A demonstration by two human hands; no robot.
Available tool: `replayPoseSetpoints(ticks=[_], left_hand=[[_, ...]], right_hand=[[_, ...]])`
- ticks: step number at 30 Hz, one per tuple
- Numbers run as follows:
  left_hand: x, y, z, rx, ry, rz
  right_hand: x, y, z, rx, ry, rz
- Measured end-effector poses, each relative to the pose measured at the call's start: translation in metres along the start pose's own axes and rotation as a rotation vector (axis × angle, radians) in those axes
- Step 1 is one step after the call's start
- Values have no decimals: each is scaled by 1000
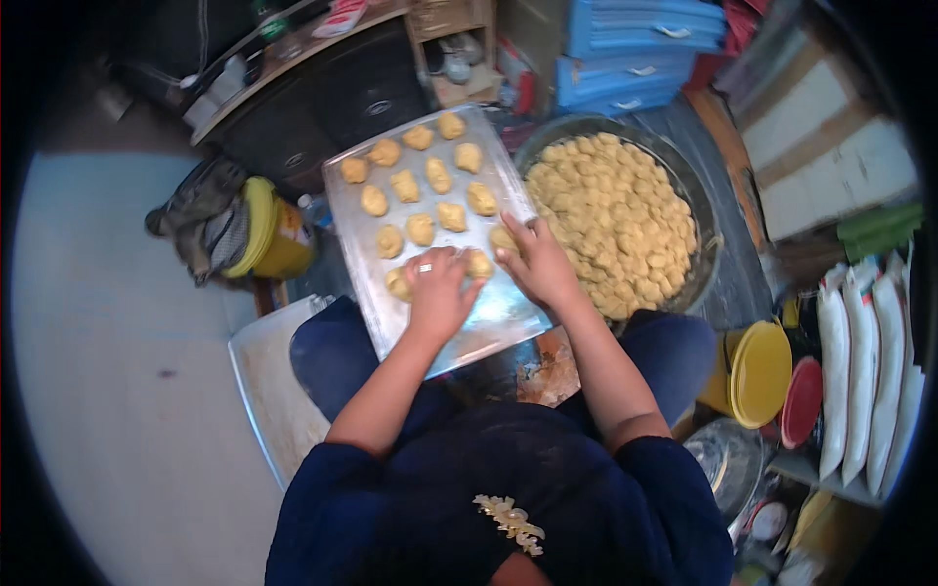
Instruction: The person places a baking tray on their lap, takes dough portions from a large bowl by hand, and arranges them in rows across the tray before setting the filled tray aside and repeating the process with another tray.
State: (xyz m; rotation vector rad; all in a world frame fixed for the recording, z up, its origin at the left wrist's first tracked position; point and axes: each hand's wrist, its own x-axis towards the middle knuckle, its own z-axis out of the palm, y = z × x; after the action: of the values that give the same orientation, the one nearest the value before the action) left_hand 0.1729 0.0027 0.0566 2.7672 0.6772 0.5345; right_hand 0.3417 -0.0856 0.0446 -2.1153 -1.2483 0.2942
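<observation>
Rows of pale yellow dough pieces (420, 230) lie spaced apart on a metal baking tray (366, 298), tilted across my lap. My left hand (440, 293), with a ring on one finger, lies palm down over the tray's nearest row. Its fingers are over the tray and its thumb is spread apart; whatever is under the palm is hidden. One dough piece shows at each side of that hand. At the row's right end, my right hand (537, 262) has its thumb and fingers around a dough piece (502, 238). That piece rests at the tray's right edge.
A wide round basin (708, 210) heaped with dough balls stands right of the tray. Yellow buckets (262, 234) are on both sides. A pale tray or board (278, 381) lies at my left. Blue drawers (635, 59) and a dark cabinet (366, 103) stand beyond.
</observation>
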Motion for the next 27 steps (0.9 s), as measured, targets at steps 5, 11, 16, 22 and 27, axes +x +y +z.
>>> replayPoseSetpoints(ticks=[5, 11, 16, 22, 27], left_hand=[[23, 14, -6, -78, 46, -37], [64, 104, 49, -67, -224, 332], [83, 142, 92, -96, -409, 419], [64, 122, 96, -122, -492, 310], [52, 124, 93, -108, -567, 328]], right_hand=[[32, 139, -15, 255, 443, 317], [-5, 274, 71, -152, 60, 809], [-43, 363, 158, -685, -54, 427], [6, 286, 75, -304, -281, 562], [-10, 334, 95, -247, -73, 393]])
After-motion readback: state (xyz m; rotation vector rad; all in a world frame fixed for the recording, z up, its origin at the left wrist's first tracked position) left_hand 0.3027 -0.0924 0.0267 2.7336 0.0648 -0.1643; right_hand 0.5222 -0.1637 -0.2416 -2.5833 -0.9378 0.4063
